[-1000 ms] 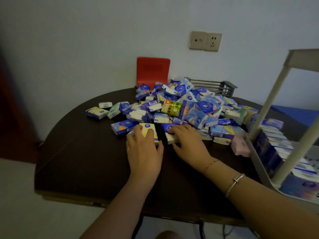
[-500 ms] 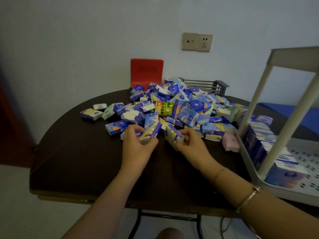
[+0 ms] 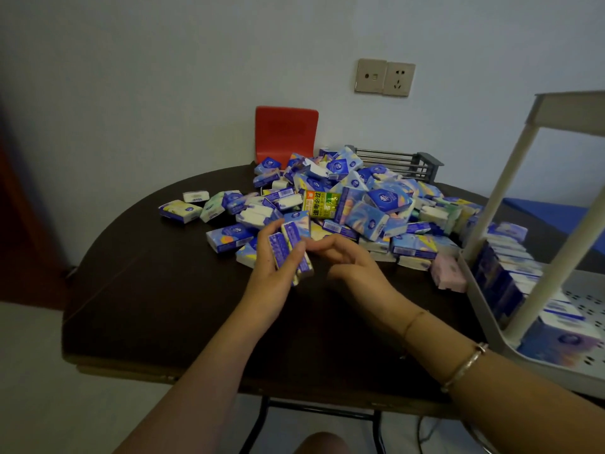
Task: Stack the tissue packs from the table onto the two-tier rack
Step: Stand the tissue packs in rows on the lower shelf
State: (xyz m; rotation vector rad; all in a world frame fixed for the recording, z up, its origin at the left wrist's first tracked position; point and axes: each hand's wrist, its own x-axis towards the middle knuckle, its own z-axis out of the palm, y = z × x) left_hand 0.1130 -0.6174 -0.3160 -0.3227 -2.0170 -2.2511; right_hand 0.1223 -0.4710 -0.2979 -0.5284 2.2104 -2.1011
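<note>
A loose pile of blue and white tissue packs (image 3: 370, 208) covers the far half of the dark round table (image 3: 157, 290). My left hand (image 3: 271, 273) grips a small upright stack of tissue packs (image 3: 289, 249) just in front of the pile. My right hand (image 3: 353, 263) hovers right beside that stack, fingers loosely curled with nothing between them. The white two-tier rack (image 3: 491, 326) stands at the table's right edge. Its lower tier holds rows of upright packs (image 3: 504, 276). The upper tier (image 3: 569, 113) is seen only from below, so its contents are hidden.
A pink pack (image 3: 448, 273) lies against the rack's near corner. A yellow-green packet (image 3: 320, 203) sits in the pile. Behind the table stand a red chair back (image 3: 286, 134) and a grey wire rack (image 3: 399, 160). Bare tabletop lies under my forearms.
Both hands lifted a pack each off the table and brought them together. The packs now sit stacked in my left hand, and my right hand has let go.
</note>
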